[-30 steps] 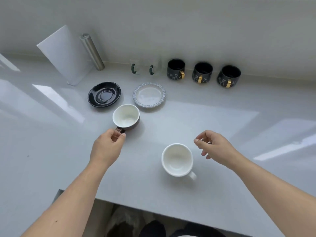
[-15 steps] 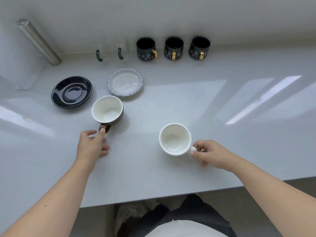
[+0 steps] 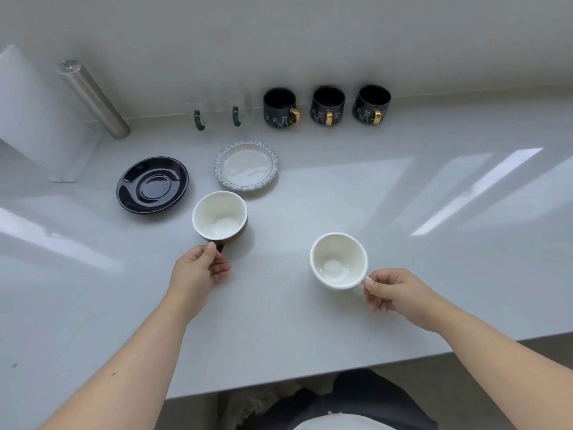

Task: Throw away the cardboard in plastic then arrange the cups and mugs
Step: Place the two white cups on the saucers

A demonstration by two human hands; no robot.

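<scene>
A brown cup with a white inside [image 3: 220,218] stands on the grey counter [image 3: 310,321], and my left hand [image 3: 198,270] pinches its handle from below. To the right, a white cup [image 3: 338,260] is held by its handle in my right hand [image 3: 393,291]. Behind the brown cup lie a black saucer [image 3: 152,184] and a white saucer with a blue rim [image 3: 246,166]. Three black mugs with gold handles [image 3: 327,105] line the back wall. Left of them stand two clear glass mugs with green handles [image 3: 217,114].
A steel cylinder [image 3: 93,99] leans at the back left beside a white board [image 3: 34,119]. The counter's front edge runs under my forearms, with dark clothing [image 3: 356,398] below it.
My right hand has closed on the white cup's handle. My left hand kept its grip on the brown cup's handle. The view shifted and tilted.
</scene>
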